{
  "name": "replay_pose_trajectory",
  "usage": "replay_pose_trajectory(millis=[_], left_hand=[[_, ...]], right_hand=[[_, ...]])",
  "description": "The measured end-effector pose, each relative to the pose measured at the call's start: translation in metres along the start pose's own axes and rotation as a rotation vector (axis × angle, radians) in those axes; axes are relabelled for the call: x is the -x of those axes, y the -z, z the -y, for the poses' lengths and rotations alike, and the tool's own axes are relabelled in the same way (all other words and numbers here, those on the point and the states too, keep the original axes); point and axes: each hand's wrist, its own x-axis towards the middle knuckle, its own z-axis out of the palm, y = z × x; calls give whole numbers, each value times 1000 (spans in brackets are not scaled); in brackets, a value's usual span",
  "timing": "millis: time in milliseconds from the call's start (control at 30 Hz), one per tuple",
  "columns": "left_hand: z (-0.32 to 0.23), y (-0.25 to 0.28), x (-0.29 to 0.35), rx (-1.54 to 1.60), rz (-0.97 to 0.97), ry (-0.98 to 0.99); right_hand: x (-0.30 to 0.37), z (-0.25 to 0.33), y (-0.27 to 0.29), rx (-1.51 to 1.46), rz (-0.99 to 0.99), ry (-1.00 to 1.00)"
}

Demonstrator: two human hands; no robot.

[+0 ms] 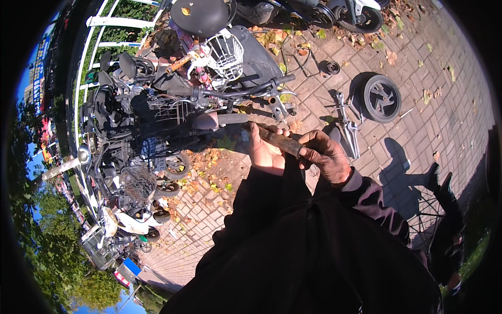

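Note:
Both my hands hold a dirty brown cylindrical piece (282, 142), tilted down to the right. Its exact kind I cannot make out. My left hand (266, 156) supports it from below near its left end, thumb up along its side. At its right end, the thumb and fingers of my right hand (330, 159) are closed around it. Just beyond my hands is a bare metal clamp-like fitting (280, 107) beside black handlebars (235, 94). On the paving past my right hand lie metal fork-shaped parts (349, 128) and a small black wheel with a tyre (381, 98).
Many parked bikes and scooters crowd the left, along a white railing (117, 22). A white basket (226, 55) and a black scooter seat (200, 15) stand at the far side. A round black part (332, 67) lies on the brick paving (434, 68) among fallen leaves.

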Motion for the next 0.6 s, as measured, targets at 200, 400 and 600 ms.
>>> replay_pose_trajectory(millis=[200, 400, 600], left_hand=[[3, -12, 12, -118, 192, -154], [-2, -16, 23, -193, 325, -129], [-8, -29, 35, -344, 286, -172]], right_hand=[[-6, -20, 31, -217, -11, -64], [-6, -25, 39, -375, 129, -50], [-5, -22, 37, -427, 135, -71]])
